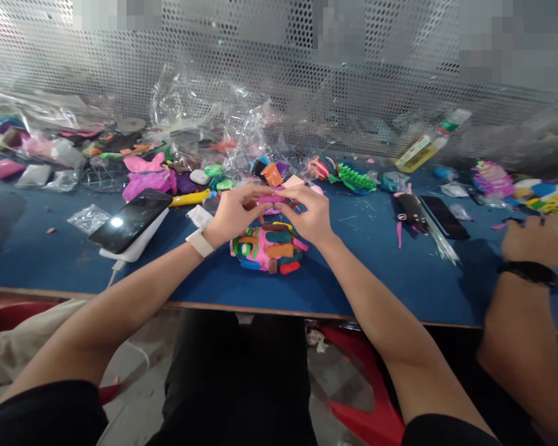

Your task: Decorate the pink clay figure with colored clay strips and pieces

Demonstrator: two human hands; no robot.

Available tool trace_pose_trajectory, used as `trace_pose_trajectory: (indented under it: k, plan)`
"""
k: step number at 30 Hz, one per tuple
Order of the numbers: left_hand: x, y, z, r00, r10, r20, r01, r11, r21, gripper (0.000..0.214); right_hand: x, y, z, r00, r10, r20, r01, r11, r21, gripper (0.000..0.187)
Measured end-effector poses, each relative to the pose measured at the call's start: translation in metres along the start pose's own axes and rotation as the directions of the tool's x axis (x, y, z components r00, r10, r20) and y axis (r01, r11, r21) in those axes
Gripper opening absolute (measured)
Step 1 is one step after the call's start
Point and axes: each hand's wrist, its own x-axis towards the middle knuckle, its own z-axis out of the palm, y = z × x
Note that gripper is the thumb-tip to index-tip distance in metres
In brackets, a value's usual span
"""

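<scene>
A piece of magenta modelling clay (266, 200) is pinched between the fingertips of my left hand (234, 214) and my right hand (310, 214), which meet over the table. Both hands are closed, and the fingers cover part of the clay. Just below them on the blue table (204, 279) lies a pink clay figure (261, 248). Strips of orange, teal, brown, red, blue and green clay cover it, with a green-and-white round eye toward its left. My fingers hide its far edge. A white band is around my left wrist.
To the left, a black phone (132, 220) rests on a white block with a cable. Clay pieces and clear plastic wrappers (242, 118) line the perforated metal screen. At right are a bottle (432, 142), another phone (444, 217) and a co-worker's hand (537, 241).
</scene>
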Motion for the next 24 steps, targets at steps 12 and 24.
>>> trace_pose_trajectory:
  k: [12,24]
  plan:
    - [0.004,0.004,-0.008,0.992,0.039,0.116,-0.052,0.992,0.113,0.050,0.000,0.002,-0.004,0.998,-0.047,0.052,0.049,0.997,-0.054,0.029]
    - [0.003,0.002,-0.027,0.891,-0.024,0.453,-0.266,0.781,0.565,0.074,0.004,-0.003,-0.008,0.998,0.006,-0.067,-0.013,0.994,-0.106,0.033]
